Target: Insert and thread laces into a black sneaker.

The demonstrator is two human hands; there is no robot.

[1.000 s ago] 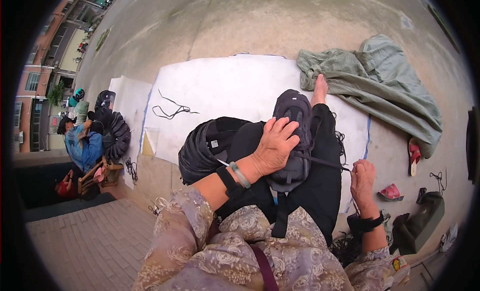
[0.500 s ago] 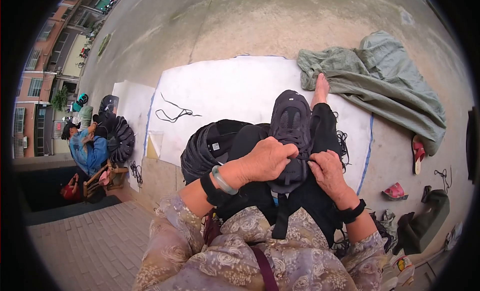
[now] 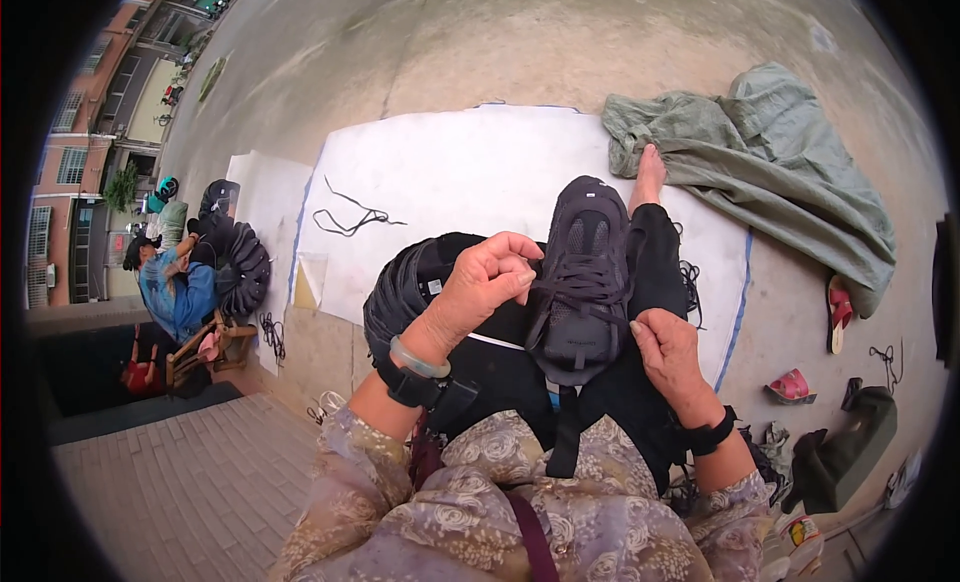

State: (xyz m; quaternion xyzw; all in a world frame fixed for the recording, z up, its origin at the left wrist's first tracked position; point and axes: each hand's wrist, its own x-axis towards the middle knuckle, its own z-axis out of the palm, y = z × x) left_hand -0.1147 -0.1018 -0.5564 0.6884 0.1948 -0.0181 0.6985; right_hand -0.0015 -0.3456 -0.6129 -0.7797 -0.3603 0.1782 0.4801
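Note:
A dark grey sneaker [image 3: 583,327] with black shoelaces [image 3: 585,280] rests toe toward me on my lap, a little right of centre. The lacing runs crosswise over its tongue. My left hand [image 3: 484,289] is raised just left of the shoe, with its fingers curled in a pinch on a lace end, little of which shows. At the shoe's right side, my right hand [image 3: 667,350] pinches with thumb and forefinger on the lace; its fingertips partly hide it. Left of my lap lies a stack of black shoes [image 3: 395,292].
A white sheet [image 3: 450,162] with blue edging covers the ground ahead, a loose black lace [image 3: 352,220] on it. Beyond my bare foot lies a grey-green cloth [image 3: 760,172]. Red slippers [image 3: 790,385] are on the right. Another person [image 3: 175,287] sits far left beside black shoes.
Both hands have drawn apart from the middle of the lacing, the left hand moving left and up, the right hand slightly right. The laces now show uncovered across the shoe.

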